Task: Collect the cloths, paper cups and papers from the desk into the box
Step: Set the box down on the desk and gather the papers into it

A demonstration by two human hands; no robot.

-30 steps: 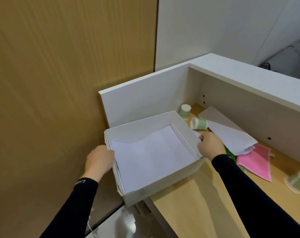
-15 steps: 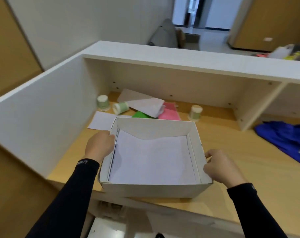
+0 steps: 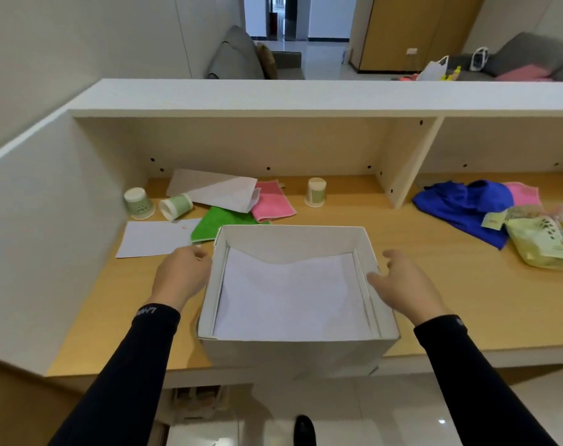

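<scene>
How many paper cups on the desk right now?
3. One upside-down cup by the left wall, one cup on its side just right of it, one upside-down cup near the back, left of the divider. The box could hide others.

The left hand's (image 3: 181, 275) fingertips are hidden behind the box's (image 3: 293, 352) left wall, so whether they grip it cannot be told; the green cloth's (image 3: 220, 225) near corner is hidden behind the box's far wall; the folded paper (image 3: 215, 190) covers part of the pink cloth (image 3: 272, 202); the snack bag (image 3: 545, 236) at the desk's (image 3: 466, 297) right end is blurred and cut by the picture's right edge; its print is unreadable.
</scene>
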